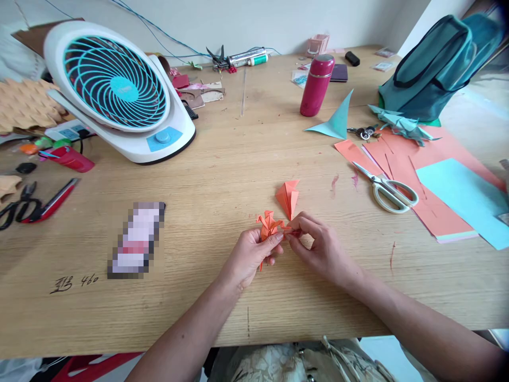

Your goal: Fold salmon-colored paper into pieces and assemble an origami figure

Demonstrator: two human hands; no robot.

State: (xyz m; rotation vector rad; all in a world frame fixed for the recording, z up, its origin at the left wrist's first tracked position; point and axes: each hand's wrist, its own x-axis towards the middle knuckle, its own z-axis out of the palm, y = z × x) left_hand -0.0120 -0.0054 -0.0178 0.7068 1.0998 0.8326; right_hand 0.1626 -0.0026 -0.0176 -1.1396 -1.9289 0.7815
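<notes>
Near the table's front middle, an orange folded-paper figure (pixel 269 225) with several curled points is pinched in my left hand (pixel 252 252). My right hand (pixel 316 246) is closed beside it, thumb and forefinger pinching a thin point at the figure's right side. One narrow orange point pokes out below my left fingers. Just beyond my hands lies a separate folded orange paper piece (pixel 288 197), fan-like with a sharp tip toward me. The lower part of the held figure is hidden by my fingers.
At right, scissors (pixel 392 193) rest on orange sheets (pixel 441 225) beside a light blue sheet (pixel 469 196). Blue folded paper (pixel 336 122), a pink bottle (pixel 317 87) and a teal bag (pixel 429 74) stand behind. At left are a fan (pixel 123 90), a blurred-out phone (pixel 137 239) and a cutter (pixel 55 201).
</notes>
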